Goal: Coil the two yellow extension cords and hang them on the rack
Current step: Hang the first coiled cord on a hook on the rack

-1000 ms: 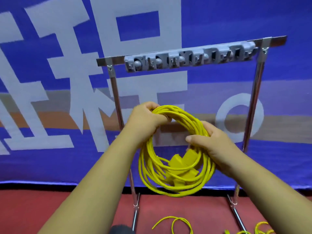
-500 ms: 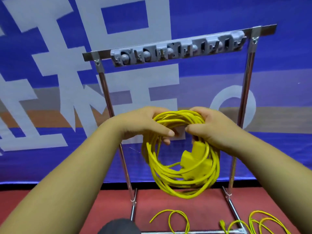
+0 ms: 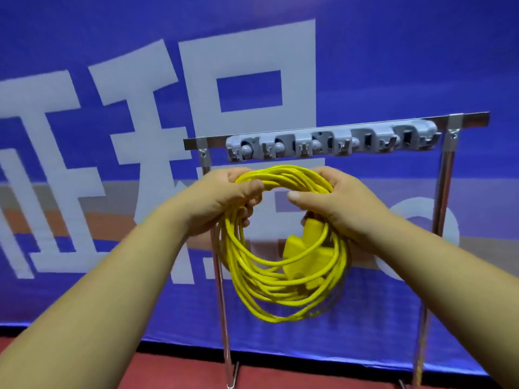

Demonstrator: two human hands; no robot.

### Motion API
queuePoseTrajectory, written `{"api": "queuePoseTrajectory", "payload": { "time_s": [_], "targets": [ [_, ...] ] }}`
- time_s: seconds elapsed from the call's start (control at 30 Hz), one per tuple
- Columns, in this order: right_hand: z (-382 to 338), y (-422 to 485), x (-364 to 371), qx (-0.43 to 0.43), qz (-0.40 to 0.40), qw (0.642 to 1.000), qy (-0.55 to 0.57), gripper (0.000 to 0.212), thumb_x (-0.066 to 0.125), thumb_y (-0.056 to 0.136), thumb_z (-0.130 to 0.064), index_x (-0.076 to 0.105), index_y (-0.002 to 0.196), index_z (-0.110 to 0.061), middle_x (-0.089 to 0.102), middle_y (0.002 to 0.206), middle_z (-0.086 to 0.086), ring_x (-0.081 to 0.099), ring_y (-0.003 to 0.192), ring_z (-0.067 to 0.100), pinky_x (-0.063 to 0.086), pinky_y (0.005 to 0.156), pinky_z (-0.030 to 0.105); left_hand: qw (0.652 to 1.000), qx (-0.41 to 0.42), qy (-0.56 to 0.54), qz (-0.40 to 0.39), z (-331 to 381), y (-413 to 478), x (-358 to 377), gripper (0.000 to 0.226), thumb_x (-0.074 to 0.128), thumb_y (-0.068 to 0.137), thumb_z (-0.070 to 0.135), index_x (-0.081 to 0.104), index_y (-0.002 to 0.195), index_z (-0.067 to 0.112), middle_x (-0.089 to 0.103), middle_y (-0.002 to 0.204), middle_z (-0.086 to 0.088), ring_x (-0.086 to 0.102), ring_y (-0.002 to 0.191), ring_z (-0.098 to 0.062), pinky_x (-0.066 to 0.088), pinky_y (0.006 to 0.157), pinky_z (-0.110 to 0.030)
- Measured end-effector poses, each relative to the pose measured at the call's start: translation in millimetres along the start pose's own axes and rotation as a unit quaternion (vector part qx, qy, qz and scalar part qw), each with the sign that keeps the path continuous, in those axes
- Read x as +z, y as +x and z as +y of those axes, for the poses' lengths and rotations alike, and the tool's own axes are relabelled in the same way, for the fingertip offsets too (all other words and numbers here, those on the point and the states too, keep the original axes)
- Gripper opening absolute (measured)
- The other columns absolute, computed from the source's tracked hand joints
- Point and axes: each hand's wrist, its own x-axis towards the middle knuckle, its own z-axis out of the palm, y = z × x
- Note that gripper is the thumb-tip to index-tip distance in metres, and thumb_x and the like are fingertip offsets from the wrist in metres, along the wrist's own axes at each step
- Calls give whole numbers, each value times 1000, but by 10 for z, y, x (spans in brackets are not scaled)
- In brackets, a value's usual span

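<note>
A person's two bare forearms reached forward from the bottom of the view, holding a coiled yellow extension cord (image 3: 269, 287) up in front of a metal rack (image 3: 445, 192). The left hand (image 3: 224, 197) gripped the upper left of the coil, its fingers curled round the bundled loops and its thumb laid over them. The right hand (image 3: 345, 209) gripped the upper right of the coil, its fingers wrapped behind the strands and its thumb pointing left across the opening. The cord hung down from both hands as a loose ring of many loops. Its yellow plug block (image 3: 297, 248) lay inside the ring on the right, just below the right hand, with a strand crossing in front of it. The top of the coil sat close under a grey strip of hooks (image 3: 331, 141) fixed along the rack's horizontal top bar. The cord was not hung on any hook. The rack stood on two slim metal legs on a red floor (image 3: 168, 372), and its left leg ran down behind the left hand and the coil. Behind the rack stretched a blue banner (image 3: 393, 51) printed with large pale characters and crossed by bands of grey and orange.
</note>
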Motion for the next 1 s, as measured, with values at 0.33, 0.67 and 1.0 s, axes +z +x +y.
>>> {"api": "queuePoseTrajectory", "payload": {
  "time_s": [0.33,0.67,1.0],
  "targets": [
    [-696,1090,327,-140,114,957,-229,35,74,97,-49,61,124,-30,65,96,-9,62,79,5,43,64,25,968,131,97,191,365,609,-898,42,83,84,45,76,123,31,76,116,-16,67,112,-51,57,95,-63],
    [-302,1441,251,-119,99,825,-543,50,39,109,-57,47,155,-38,57,135,12,49,122,38,43,100,49,965,116,92,217,-147,990,-878,34,71,96,45,70,130,47,68,132,7,66,122,-15,56,101,-32],
    [-207,1359,218,-184,67,750,-631,64,29,113,-48,18,170,-21,49,155,9,48,131,37,42,105,52,971,138,6,197,-322,830,-711,39,47,112,25,62,140,46,59,145,15,52,135,-4,44,104,-19]
  ]
}}
